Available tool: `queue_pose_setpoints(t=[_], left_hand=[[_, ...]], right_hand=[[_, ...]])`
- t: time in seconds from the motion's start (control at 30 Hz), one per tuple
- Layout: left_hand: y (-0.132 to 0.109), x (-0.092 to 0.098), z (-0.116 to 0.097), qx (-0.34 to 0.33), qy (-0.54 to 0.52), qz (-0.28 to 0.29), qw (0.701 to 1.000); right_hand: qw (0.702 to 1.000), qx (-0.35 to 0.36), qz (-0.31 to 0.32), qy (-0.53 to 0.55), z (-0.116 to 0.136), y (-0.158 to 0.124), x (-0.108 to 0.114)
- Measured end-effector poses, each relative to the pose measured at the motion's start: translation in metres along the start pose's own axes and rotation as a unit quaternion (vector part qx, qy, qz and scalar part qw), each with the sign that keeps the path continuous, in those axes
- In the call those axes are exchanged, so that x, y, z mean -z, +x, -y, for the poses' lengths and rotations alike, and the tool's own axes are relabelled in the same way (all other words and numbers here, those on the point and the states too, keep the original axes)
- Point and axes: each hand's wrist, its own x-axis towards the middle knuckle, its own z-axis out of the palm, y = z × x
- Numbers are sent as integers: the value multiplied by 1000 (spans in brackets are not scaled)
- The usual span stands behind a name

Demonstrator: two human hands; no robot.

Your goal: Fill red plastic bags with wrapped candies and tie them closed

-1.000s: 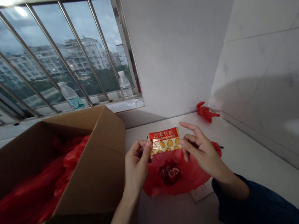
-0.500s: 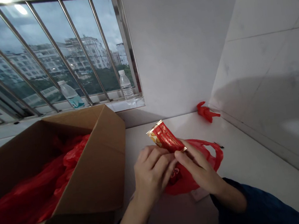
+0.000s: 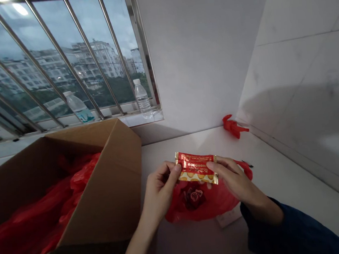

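Note:
I hold a red and gold snack packet [image 3: 196, 167] level between both hands above the white counter. My left hand [image 3: 160, 186] pinches its left end and my right hand [image 3: 234, 179] pinches its right end. Under the packet lies an open red plastic bag [image 3: 207, 201] with a small dark red item [image 3: 195, 196] inside. Both hands are closed on the packet.
An open cardboard box [image 3: 109, 190] lined with red plastic stands at the left. A crumpled red bag [image 3: 233, 126] lies in the far corner. Two water bottles [image 3: 142, 99] stand on the barred window sill. A tiled wall [image 3: 305, 88] rises at the right.
The packet went from upright and facing me, to tilted on its end, to lying level between both hands. My hands closed together over the bag, then drew apart again.

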Motion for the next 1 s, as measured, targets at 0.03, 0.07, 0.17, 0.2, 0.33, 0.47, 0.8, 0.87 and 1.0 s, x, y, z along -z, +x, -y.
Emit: queue_pose_setpoints(t=[0.03, 0.07, 0.17, 0.2, 0.33, 0.47, 0.8, 0.87, 1.0], left_hand=[[0, 0, -1, 8, -8, 1, 1000], [0, -1, -1, 11, -13, -2, 1000], [1, 1, -1, 3, -9, -32, 999], [2, 2, -1, -2, -3, -42, 999], [3, 3, 3, -6, 28, -42, 999], [3, 4, 5, -14, 76, -19, 997], [-12, 8, -5, -36, 506, 91, 857], [-14, 3, -2, 39, 571, 125, 810], [-12, -1, 1, 118, 615, 154, 764]], right_hand=[[1000, -4, 10, 18, -3, 1, 1], [999, -10, 22, 33, -7, 2, 2], [999, -16, 6, 32, -18, 4, 6], [1000, -13, -10, 24, -20, 4, 8], [1000, -1, -4, -27, -9, 3, 10], [989, -7, 65, -136, 13, 2, 5], [890, 51, 181, -415, 32, -8, 15], [841, 4, 206, -500, 23, -4, 10], [714, -69, 107, -688, -8, 9, -2]])
